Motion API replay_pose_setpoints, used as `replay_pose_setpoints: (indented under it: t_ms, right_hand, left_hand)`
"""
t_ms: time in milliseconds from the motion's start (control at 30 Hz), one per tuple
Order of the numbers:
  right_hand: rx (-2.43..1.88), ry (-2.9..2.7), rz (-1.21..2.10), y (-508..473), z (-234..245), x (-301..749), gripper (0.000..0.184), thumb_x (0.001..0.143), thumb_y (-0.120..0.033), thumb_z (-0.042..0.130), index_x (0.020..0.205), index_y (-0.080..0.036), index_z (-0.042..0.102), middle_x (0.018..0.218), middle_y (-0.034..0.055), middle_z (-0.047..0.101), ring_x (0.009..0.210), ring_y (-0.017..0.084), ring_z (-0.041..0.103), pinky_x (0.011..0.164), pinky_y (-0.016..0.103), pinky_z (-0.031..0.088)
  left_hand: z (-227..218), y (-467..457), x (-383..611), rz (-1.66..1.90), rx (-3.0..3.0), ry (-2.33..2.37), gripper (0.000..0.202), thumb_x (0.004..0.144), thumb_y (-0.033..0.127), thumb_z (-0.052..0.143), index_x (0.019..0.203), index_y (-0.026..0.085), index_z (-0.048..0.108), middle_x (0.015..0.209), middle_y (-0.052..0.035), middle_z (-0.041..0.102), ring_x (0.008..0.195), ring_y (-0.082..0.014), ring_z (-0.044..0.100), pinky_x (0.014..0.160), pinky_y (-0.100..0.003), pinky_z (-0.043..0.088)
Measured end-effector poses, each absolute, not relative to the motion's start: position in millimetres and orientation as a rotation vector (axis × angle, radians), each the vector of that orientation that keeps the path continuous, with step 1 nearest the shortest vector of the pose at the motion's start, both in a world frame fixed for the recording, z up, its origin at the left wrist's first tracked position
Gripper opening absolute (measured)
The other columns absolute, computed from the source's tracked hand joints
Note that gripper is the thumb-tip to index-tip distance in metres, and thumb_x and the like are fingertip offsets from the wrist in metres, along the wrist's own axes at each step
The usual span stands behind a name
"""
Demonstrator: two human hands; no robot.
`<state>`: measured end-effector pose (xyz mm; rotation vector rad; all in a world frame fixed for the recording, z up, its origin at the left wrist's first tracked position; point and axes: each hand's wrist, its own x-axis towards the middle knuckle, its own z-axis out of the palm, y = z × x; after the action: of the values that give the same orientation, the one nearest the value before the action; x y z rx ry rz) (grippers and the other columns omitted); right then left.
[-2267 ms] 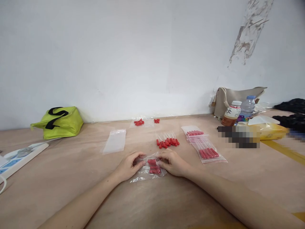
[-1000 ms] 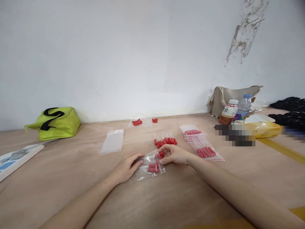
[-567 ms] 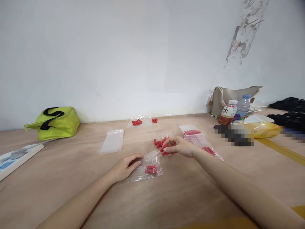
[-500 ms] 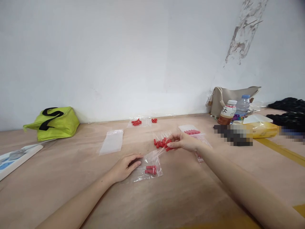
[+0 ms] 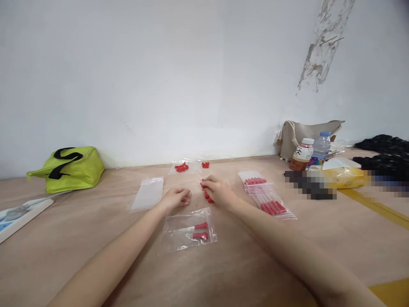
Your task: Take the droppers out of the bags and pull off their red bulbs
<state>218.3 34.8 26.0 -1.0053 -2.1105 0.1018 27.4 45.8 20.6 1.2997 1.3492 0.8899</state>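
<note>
My right hand (image 5: 219,192) reaches over a small pile of droppers with red rubber bulbs (image 5: 207,197). Its fingers close round a red-bulbed dropper (image 5: 202,185), partly covered by the hand. To the left, my left hand (image 5: 177,199) hovers over the table, fingers loosely bent, with nothing visible in them. Nearer me lies a clear zip bag (image 5: 179,243), flat, its zip edge to the right. Two red-bulbed droppers (image 5: 200,236) are inside, bulbs near the zip, and neither hand touches the bag.
Filled bags of droppers (image 5: 271,207) overlap at the right. A stack of flat zip bags (image 5: 147,194) lies left. More red bulbs (image 5: 182,167) sit on plastic by the wall. A green bag (image 5: 75,170), bottles (image 5: 302,155) and a yellow tissue pack (image 5: 348,177) stand farther out.
My left hand has left the zip bag and moved up and away. My right hand has gone from near the bag's mouth to the pile. The bag now lies flatter.
</note>
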Motion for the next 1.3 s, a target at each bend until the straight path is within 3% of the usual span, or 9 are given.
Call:
replay_pose_setpoints:
  t_ms: [133,400,533,933,1033,1167,1300]
  right_hand:
    - [-1.096,-2.433,-0.121,38,17,192,0.019,0.082,-0.011,0.045,0.091,-0.014,0.062,0.093,0.0099,0.056,0.089,0.017,0.053,0.074,0.026,0.042]
    - [-1.102,-2.447,-0.008,31,24,202,0.021,0.076,-0.019,0.056,0.097,-0.018,0.063,0.09,0.0054,0.056,0.082,0.014,0.053,0.073,0.023,0.041]
    - [-1.025,-2.211,0.057,8,19,238,0.017,0.081,-0.018,0.048,0.083,-0.02,0.065,0.078,0.0033,0.055,0.074,0.012,0.052,0.071,0.023,0.04]
    - [-1.098,-2.053,0.268,-20,-7,278,0.011,0.076,-0.02,0.051,0.072,-0.018,0.062,0.063,0.0004,0.057,0.063,0.011,0.051,0.06,0.023,0.039]
    - [-1.108,-2.081,0.345,-23,-6,274,0.01,0.075,-0.022,0.054,0.071,-0.019,0.063,0.063,0.0002,0.059,0.063,0.012,0.052,0.06,0.023,0.039]
    - [-1.104,-2.148,0.483,-31,-5,268,0.01,0.072,-0.024,0.058,0.075,-0.02,0.067,0.061,-0.0009,0.062,0.06,0.012,0.053,0.059,0.023,0.04]
    - [-1.024,-2.207,0.539,-33,-2,260,0.016,0.074,-0.022,0.055,0.082,-0.022,0.069,0.067,0.0,0.064,0.063,0.012,0.054,0.06,0.022,0.04]
  left_hand:
    - [21,74,42,0.844,1.254,1.385,0.025,0.068,0.037,0.062,0.07,0.012,0.059,0.061,-0.0021,0.06,0.049,-0.0088,0.056,0.058,-0.024,0.051]
    - [16,84,57,0.777,1.358,1.383,0.016,0.057,0.021,0.07,0.063,0.011,0.059,0.047,0.0012,0.056,0.041,-0.0079,0.051,0.044,-0.019,0.041]
    - [16,83,60,0.81,1.373,1.434,0.021,0.055,0.021,0.071,0.067,0.011,0.057,0.051,0.0013,0.058,0.045,-0.0084,0.053,0.049,-0.02,0.043]
    - [17,73,60,0.82,1.457,1.483,0.022,0.062,0.028,0.067,0.073,0.012,0.056,0.062,-0.003,0.061,0.058,-0.013,0.059,0.06,-0.026,0.05]
    - [18,60,52,0.885,1.555,1.498,0.025,0.063,0.031,0.067,0.079,0.014,0.059,0.071,-0.0042,0.062,0.066,-0.0159,0.059,0.064,-0.028,0.049]
    - [20,15,29,0.917,2.013,1.37,0.02,0.072,0.036,0.058,0.084,0.02,0.064,0.091,-0.0046,0.062,0.088,-0.019,0.055,0.084,-0.032,0.043]
    - [17,-37,5,0.609,2.457,1.058,0.03,0.083,0.034,0.045,0.11,0.027,0.056,0.118,-0.0034,0.052,0.107,-0.0184,0.048,0.094,-0.032,0.037]
